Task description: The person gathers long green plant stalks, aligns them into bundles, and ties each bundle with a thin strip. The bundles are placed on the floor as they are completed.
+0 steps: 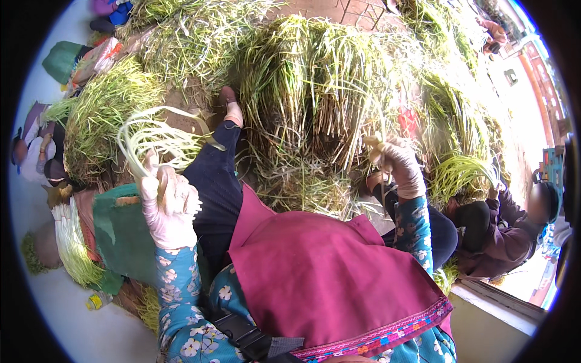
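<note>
My left hand (170, 199), in a thin pale glove, is closed around a bunch of pale green stalks (136, 136) whose leafy ends arch forward over my leg. At the right, my gloved right hand (395, 159) pinches a thin long stalk (380, 113) that rises and bends left. The hands are well apart, on either side of my magenta apron (317, 272). Between and beyond them stands a large heap of long green stalks (290, 81) with brownish lower ends. Loose leaf scraps (313, 190) lie before the apron.
More green heaps (109, 113) lie at the left and right. A tied pale bundle (72, 240) rests on green cloth (122, 231) at my left. A co-worker (504, 231) sits close on the right holding stalks; another person (36, 149) sits far left. A bottle (97, 300) lies lower left.
</note>
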